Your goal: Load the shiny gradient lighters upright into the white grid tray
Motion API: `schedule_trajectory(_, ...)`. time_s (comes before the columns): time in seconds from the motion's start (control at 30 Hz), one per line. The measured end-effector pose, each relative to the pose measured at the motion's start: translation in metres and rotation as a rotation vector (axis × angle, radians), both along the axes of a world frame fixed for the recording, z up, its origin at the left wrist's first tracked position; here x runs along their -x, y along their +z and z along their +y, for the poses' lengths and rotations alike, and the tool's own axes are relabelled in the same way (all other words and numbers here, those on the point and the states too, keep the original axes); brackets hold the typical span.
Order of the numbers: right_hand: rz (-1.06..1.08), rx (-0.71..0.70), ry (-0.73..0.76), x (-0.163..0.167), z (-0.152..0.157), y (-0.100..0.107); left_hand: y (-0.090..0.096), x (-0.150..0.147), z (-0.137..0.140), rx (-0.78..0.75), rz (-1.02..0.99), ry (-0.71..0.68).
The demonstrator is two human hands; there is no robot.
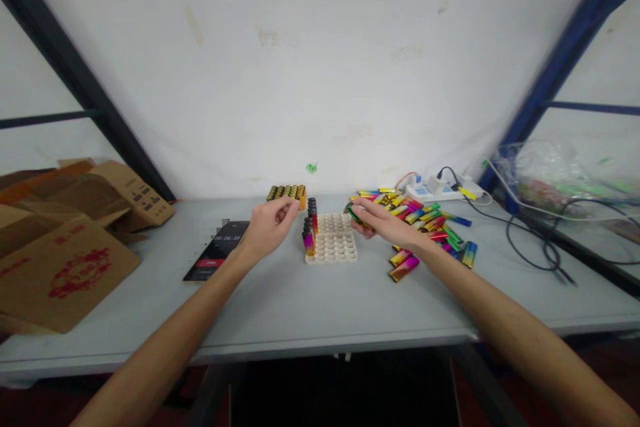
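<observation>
My left hand point(271, 227) hovers at the left of a white tray point(331, 257), thumb and fingers pinched together. Whatever may be between those fingertips is too small to make out. Over the tray's right back corner, my right hand point(377, 220) is closed on a shiny green metallic lighter case point(353, 213). The tray has rows of round holes. Along its left side stand upright black-topped cases point(309, 240) in purple, red and gold. Behind my left hand sits a block of black-and-yellow-topped pieces point(286, 192).
A loose pile of multicoloured metallic cases point(430, 220) lies right of the tray. Behind it are a white power strip point(435, 191) and black cables point(545, 253). A phone point(215, 255) lies on the left, near cardboard boxes point(70, 267). A plastic bag point(555, 173) is at far right.
</observation>
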State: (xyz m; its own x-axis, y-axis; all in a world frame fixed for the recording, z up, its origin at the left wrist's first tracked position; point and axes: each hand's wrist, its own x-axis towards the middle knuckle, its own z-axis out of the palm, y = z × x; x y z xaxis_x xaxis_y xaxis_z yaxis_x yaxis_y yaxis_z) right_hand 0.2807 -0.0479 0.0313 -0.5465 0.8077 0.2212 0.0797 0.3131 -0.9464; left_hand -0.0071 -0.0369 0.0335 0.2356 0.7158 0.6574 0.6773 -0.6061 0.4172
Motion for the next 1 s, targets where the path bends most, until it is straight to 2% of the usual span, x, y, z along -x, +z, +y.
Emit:
schedule_trajectory(0.1,0.134,0.114,-0.015,0.005,0.004,-0.004,0.001,-0.002,-0.002,0.019,0.015,-0.008)
schedule_trajectory(0.23,0.201,0.244,-0.145,0.009,0.007,-0.009,0.002,-0.006,-0.004,0.036,0.004,-0.023)
schedule_trajectory(0.47,0.235,0.273,-0.256,0.007,0.007,-0.010,0.001,-0.008,-0.005,0.022,0.017,-0.039)
schedule_trajectory(0.83,0.341,0.357,-0.057,0.018,0.008,-0.016,0.001,-0.008,-0.005,0.017,-0.003,-0.058)
schedule_trajectory(0.93,0.330,0.333,-0.040,0.021,0.006,-0.019,0.002,-0.009,-0.006,0.025,-0.032,-0.081)
schedule_trajectory(1.0,0.296,0.269,-0.028,0.022,0.004,-0.021,0.003,-0.011,-0.008,0.034,-0.058,-0.098)
